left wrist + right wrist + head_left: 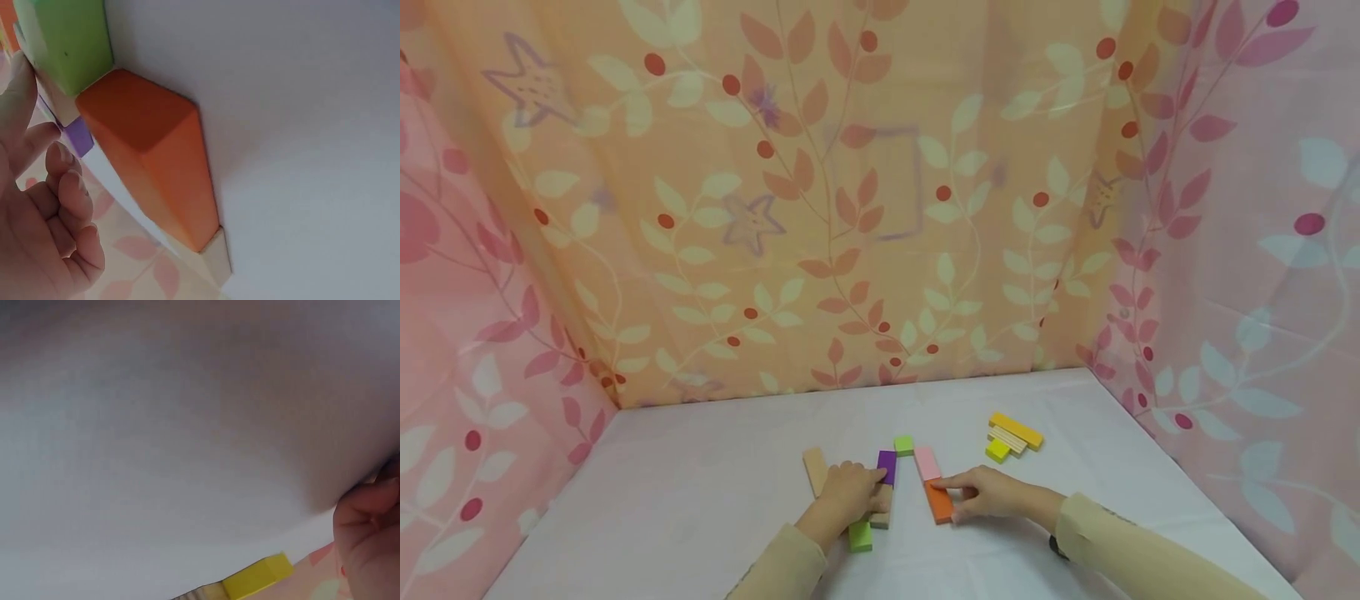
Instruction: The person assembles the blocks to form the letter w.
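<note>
My left hand [847, 490] reaches over a left-hand row of blocks. Its index finger touches a purple block [887, 467], and its thumb lies over a plain wooden block [880, 521]. In the left wrist view the other fingers [75, 194] curl loosely around nothing. Nearby are an orange block [156, 150] and a green block [75, 44]. My right hand [988, 492] holds another orange block [938, 503], index finger across its upper end and thumb at its lower right edge. A pink block [927, 463] meets that end. The right wrist view hides this block.
A small green block [904, 445] lies between the rows' far ends. Left of the left hand is a tan block [814, 471]. Yellow and striped wooden blocks [1015, 431] are grouped at the right on the white table [700, 500]. Patterned curtains [850, 208] surround it.
</note>
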Motion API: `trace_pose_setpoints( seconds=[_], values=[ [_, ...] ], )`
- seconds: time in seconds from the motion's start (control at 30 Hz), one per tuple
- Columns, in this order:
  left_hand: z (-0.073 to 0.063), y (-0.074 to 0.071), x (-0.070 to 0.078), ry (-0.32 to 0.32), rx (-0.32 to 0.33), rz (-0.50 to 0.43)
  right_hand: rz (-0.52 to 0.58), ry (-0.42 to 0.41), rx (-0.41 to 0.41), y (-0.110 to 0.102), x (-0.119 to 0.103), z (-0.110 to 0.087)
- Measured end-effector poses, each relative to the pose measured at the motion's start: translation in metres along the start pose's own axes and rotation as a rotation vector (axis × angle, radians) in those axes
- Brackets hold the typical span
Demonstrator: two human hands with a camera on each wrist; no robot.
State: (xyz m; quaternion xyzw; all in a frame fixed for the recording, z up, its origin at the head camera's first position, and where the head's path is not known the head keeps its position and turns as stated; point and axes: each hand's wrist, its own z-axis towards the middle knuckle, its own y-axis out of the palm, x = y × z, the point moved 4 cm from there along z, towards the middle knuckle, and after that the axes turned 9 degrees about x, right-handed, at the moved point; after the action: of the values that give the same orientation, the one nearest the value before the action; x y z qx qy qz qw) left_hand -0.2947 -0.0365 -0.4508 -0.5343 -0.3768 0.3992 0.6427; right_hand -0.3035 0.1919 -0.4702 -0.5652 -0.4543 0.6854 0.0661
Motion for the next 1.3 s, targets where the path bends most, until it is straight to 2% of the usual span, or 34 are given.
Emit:
trace_pose_setpoints(
  seconds=[0.13, 0.33, 0.37, 0.47, 0.6, 0.7, 0.93, 1.13, 1.3],
  values=[
    [0.004, -0.002, 0.007, 0.02, -0.021, -0.067, 0.038, 0.027, 0.051, -0.015, 0.005, -0.005],
    [0.015, 0.001, 0.024, -0.015, -0.068, -0.182, -0.031, -0.005, 0.25, -0.05, 0.021, -0.013],
    [0.017, 0.003, 0.027, -0.026, -0.073, -0.179, -0.045, -0.007, 0.277, -0.055, 0.025, -0.014],
    [0.023, 0.007, 0.037, -0.032, -0.066, -0.129, -0.068, 0.054, 0.347, -0.07, 0.038, -0.018],
    [0.032, 0.01, 0.048, -0.019, -0.047, -0.037, -0.082, 0.193, 0.413, -0.085, 0.056, -0.021],
    [0.036, 0.011, 0.052, -0.019, -0.052, 0.009, -0.096, 0.25, 0.411, -0.091, 0.065, -0.021],
    [0.039, 0.016, 0.056, -0.047, -0.089, 0.06, -0.205, 0.15, 0.331, -0.088, 0.068, -0.009],
    [0.04, 0.013, 0.059, -0.055, -0.086, 0.073, -0.242, 0.153, 0.315, -0.082, 0.07, 0.001],
    [0.041, 0.012, 0.064, -0.044, -0.073, 0.088, -0.274, 0.138, 0.331, -0.082, 0.072, 0.002]
  ],
)
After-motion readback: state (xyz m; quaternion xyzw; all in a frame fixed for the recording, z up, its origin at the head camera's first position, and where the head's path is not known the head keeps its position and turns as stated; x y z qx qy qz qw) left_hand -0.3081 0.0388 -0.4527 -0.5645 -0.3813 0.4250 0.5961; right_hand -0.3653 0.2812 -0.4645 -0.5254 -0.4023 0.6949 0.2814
